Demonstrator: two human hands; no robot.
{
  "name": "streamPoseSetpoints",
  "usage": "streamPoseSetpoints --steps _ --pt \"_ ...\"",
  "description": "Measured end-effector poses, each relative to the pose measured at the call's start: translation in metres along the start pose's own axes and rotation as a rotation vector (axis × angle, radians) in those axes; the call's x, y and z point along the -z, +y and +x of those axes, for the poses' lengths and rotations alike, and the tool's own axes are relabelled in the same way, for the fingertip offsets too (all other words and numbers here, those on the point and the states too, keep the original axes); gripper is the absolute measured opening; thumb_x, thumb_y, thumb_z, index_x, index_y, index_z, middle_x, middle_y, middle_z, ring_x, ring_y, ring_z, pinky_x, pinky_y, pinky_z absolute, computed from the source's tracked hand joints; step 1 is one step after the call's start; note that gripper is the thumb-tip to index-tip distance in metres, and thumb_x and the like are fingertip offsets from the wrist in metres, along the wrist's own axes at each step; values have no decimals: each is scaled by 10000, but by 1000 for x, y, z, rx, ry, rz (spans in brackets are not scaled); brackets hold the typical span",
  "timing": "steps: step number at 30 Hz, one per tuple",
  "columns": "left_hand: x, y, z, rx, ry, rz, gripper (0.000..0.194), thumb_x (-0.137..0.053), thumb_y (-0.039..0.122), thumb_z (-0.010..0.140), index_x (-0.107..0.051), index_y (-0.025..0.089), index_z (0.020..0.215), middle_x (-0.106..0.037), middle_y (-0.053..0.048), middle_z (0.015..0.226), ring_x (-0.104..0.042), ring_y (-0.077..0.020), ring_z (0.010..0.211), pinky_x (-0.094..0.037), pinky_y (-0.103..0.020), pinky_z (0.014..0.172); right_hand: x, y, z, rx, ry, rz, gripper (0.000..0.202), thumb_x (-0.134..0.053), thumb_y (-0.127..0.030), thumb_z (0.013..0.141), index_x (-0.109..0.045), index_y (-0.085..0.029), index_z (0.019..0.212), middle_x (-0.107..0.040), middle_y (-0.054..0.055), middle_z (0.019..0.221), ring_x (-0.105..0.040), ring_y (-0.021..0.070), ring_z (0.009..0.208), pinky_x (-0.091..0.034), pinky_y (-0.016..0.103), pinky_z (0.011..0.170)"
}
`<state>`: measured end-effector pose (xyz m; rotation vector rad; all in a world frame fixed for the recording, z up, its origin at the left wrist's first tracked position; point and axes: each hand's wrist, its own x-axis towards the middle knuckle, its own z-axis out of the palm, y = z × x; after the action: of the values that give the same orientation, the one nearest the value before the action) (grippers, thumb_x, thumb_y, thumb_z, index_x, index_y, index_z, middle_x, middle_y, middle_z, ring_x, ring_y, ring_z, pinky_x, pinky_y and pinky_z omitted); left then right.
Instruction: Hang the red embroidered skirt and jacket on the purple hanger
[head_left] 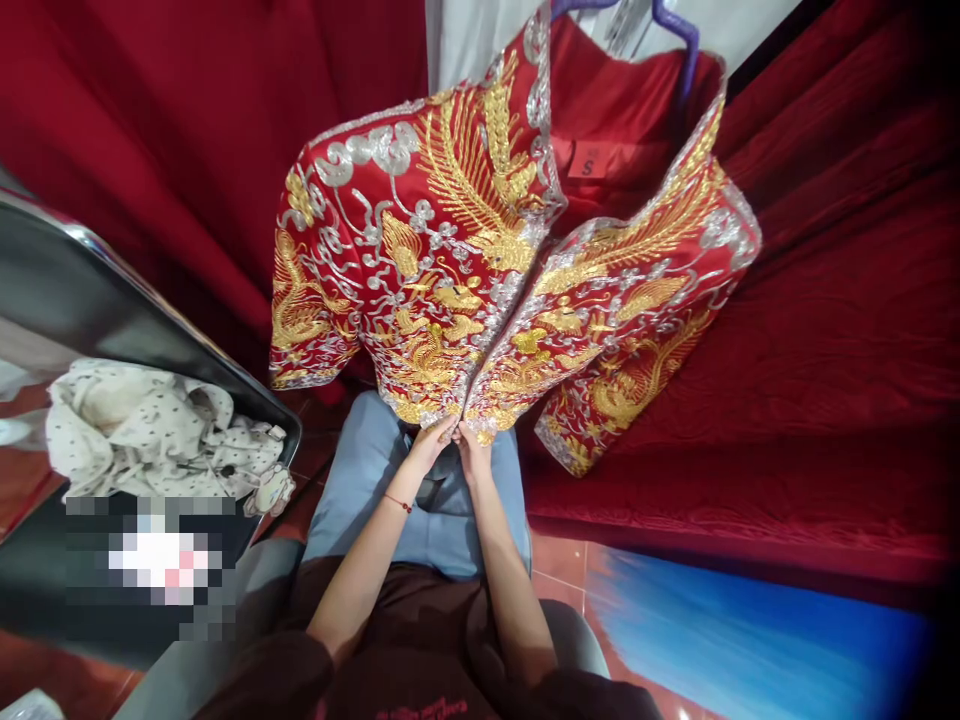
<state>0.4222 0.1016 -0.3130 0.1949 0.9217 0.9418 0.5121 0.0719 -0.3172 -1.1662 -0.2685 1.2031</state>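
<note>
A red jacket (427,250) with gold and silver embroidery hangs from a purple hanger (679,35), its collar open and an "S" label (587,162) inside. At the bottom of its front opening, my left hand (433,442) pinches the hem, and a red string bracelet circles that wrist. Right beside it, my right hand (474,446) has its fingers closed on the other front edge of the hem. Both hands nearly touch, above my lap in light blue trousers (356,465).
On the left, a black chair (112,290) holds a white spotted cloth bag (150,425) and a blurred-out item. Red curtains (840,370) hang behind and to the right. A blue surface (750,630) shows at the lower right.
</note>
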Motion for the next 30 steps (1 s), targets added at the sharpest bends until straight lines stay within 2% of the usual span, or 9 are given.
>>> streamPoseSetpoints --steps 3,7,10,14,20,24,30 --pt "3 1 2 2 -14 3 277 -847 199 656 -744 153 909 -746 -47 918 -663 -117 793 -514 -243 771 3 0 1 -17 4 10 351 -830 -297 559 -653 -203 847 -690 -14 754 -623 141 663 -526 279 634" --pt "7 -1 4 -7 -34 9 249 -838 203 667 -741 155 891 -742 -38 912 -653 -103 767 -509 -222 733 1 3 3 -14 31 50 384 -846 -281 560 -669 -196 890 -708 -11 780 -620 133 638 -526 278 638" --pt "6 -7 4 -25 -54 5 245 -826 210 680 -738 158 903 -740 -33 920 -660 -111 808 -520 -239 804 -3 6 1 -4 53 95 383 -827 -294 584 -668 -207 921 -714 -17 803 -620 133 659 -539 284 672" --pt "5 -14 4 -51 -53 4 237 -818 217 696 -740 148 909 -747 -55 954 -675 -144 896 -516 -279 924 -7 12 -3 -6 61 143 350 -776 -301 623 -680 -225 951 -735 -9 917 -656 148 806 -553 300 793" --pt "7 -13 3 -79 -36 15 275 -814 208 699 -745 166 962 -756 -81 1023 -687 -178 954 -514 -320 975 -6 16 -1 -57 52 199 249 -771 -286 647 -706 -225 879 -742 -4 872 -660 156 761 -565 308 777" --pt "6 -17 3 -94 -41 25 348 -830 210 678 -736 156 1009 -745 -92 1096 -683 -200 1021 -489 -358 1034 -5 14 -2 -58 44 223 244 -761 -262 657 -713 -226 893 -757 -3 925 -678 161 820 -569 310 823" --pt "7 -21 4 -123 -27 30 451 -854 185 632 -719 168 1062 -731 -87 1159 -680 -208 1017 -495 -386 1022 -5 13 0 -58 18 266 293 -780 -275 661 -714 -232 943 -762 -21 962 -688 148 857 -566 298 855"
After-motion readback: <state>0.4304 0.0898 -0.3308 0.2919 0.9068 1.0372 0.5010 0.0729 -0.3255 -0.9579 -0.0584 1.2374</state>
